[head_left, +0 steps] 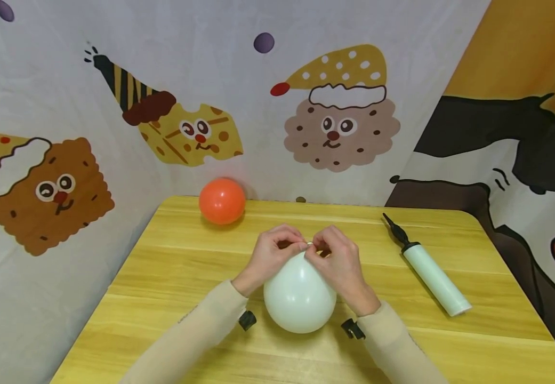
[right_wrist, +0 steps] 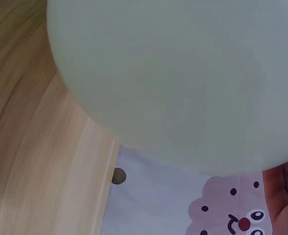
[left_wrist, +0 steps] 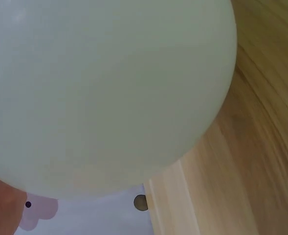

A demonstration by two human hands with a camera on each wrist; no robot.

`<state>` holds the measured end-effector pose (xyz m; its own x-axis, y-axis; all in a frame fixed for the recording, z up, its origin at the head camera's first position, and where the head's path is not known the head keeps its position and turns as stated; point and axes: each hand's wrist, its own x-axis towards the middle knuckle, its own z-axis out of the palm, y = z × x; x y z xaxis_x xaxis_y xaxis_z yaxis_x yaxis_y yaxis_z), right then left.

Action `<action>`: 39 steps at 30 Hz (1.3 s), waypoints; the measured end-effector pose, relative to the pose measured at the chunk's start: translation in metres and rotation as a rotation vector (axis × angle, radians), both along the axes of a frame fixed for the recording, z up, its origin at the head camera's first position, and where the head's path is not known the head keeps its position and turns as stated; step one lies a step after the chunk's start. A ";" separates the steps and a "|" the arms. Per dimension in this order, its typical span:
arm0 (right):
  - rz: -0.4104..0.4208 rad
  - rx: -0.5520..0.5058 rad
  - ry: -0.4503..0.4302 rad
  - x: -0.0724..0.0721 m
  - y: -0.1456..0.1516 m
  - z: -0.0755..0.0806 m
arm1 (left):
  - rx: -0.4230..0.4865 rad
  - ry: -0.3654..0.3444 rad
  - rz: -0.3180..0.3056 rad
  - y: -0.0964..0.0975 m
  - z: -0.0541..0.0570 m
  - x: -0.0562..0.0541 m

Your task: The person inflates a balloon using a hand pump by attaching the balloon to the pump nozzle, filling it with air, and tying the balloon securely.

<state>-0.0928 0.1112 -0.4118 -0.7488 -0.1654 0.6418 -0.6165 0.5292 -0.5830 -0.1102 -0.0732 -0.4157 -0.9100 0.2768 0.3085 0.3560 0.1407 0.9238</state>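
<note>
A pale mint balloon [head_left: 300,296], blown up round, is held near the middle of the table with its neck at the top, pointing away from me. My left hand [head_left: 277,250] pinches the neck from the left between thumb and fingers. From the right, my right hand [head_left: 338,261] pinches the same neck, fingertips close to the left ones. A small white bit of the neck shows between them. In both wrist views the balloon [left_wrist: 109,98] fills most of the picture and hides the fingertips; just an edge of the right hand [right_wrist: 284,196] shows in the right wrist view.
An orange balloon [head_left: 222,201] sits at the table's back left. On the right lies a balloon pump [head_left: 435,277] with a mint barrel and black nozzle, its tip toward the back. The wooden table [head_left: 162,298] meets a cloth backdrop [head_left: 258,133] printed with cartoon snacks.
</note>
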 end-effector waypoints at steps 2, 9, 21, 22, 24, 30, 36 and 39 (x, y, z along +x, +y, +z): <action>-0.001 0.004 -0.005 0.000 0.000 0.000 | -0.012 -0.002 -0.022 -0.001 -0.001 0.000; 0.007 0.016 -0.026 0.000 0.001 0.000 | -0.014 -0.004 -0.071 -0.003 -0.002 0.001; 0.003 0.034 -0.024 0.002 0.001 0.000 | -0.049 0.086 -0.088 -0.004 -0.003 0.000; 0.006 0.037 -0.018 0.002 0.000 0.000 | -0.066 0.109 -0.091 -0.004 -0.002 0.000; 0.009 0.046 -0.003 0.001 0.000 0.000 | -0.108 0.160 -0.094 -0.005 -0.001 -0.001; 0.018 0.074 0.010 -0.001 0.001 0.001 | -0.324 0.338 -0.041 -0.008 0.005 -0.004; 0.017 0.105 -0.020 -0.001 0.003 0.003 | -0.516 0.514 0.034 -0.009 0.011 -0.006; 0.012 0.108 -0.028 0.000 0.004 0.004 | -0.537 0.583 0.086 -0.010 0.011 -0.006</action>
<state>-0.0932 0.1147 -0.4079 -0.7635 -0.2415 0.5990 -0.6077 0.5826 -0.5397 -0.1165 -0.0834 -0.4045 -0.6683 0.4589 0.5855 0.7285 0.5630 0.3903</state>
